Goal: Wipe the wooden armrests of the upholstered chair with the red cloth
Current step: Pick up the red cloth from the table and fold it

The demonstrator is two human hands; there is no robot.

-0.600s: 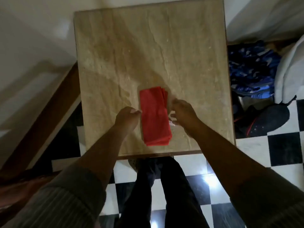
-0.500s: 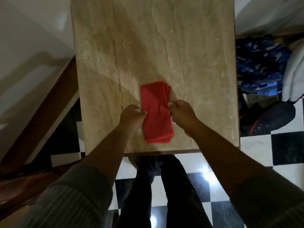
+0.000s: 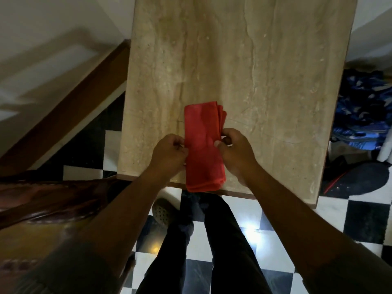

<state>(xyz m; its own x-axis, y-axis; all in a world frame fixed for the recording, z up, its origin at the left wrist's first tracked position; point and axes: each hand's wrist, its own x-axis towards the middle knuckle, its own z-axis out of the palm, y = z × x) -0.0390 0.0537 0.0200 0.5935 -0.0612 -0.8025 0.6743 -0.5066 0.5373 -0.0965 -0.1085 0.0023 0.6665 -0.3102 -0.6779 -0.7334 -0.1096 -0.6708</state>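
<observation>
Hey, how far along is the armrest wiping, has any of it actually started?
Not started. Done: nothing visible beyond the red cloth being folded on the stone table. In hand: the left hand and right hand pinch the cloth's two long edges, its near end overhanging the table edge. Left: carry it to the chair at lower left and wipe both armrests.

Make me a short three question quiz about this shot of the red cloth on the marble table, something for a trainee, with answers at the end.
1. True or false: the red cloth lies fully unfolded across the marble table.
2. Which hands touch the cloth? A) left hand only B) right hand only C) both
3. Which edge of the table does the cloth overhang?

Key
1. False: it is folded into a narrow stack.
2. C: the left hand pinches its left side and the right hand its right side.
3. The near edge, closest to the person.
</observation>
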